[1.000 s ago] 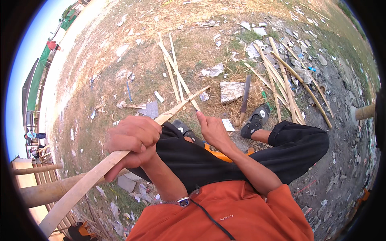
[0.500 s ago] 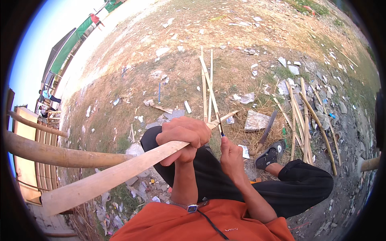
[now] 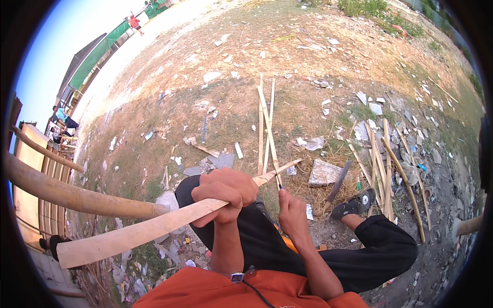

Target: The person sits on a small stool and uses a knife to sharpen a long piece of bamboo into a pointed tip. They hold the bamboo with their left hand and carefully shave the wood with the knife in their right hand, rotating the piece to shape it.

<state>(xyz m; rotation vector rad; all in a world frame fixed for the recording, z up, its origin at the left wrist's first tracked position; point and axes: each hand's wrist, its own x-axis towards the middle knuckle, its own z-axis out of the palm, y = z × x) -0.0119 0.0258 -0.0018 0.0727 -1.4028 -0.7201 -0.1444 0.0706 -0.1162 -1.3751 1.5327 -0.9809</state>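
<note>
A long, pale, flat bamboo strip [image 3: 138,232] runs from the lower left up to a slim pointed end beyond my fists. My left hand [image 3: 225,196] is wrapped round it near its middle, above my bent knee. My right hand [image 3: 294,211] is closed on a small thin-bladed knife [image 3: 279,181], its handle mostly hidden in the fingers. The narrow blade meets or crosses the strip close to the pointed end; whether it bites into the wood I cannot tell. Past that end, several slender bamboo strips [image 3: 268,128] lie crossed on the ground.
A large blade [image 3: 339,180] with a wooden handle lies by my shoe [image 3: 354,204]. More bamboo strips [image 3: 379,169] are piled to the right, beside a flat whitish block [image 3: 324,172]. A thick bamboo pole [image 3: 82,199] juts in from the left. Litter covers the ground; people are far left.
My left hand and the strip have shifted slightly left. My right hand and knife are a little lower and nearer to me. The view has tilted slightly.
</note>
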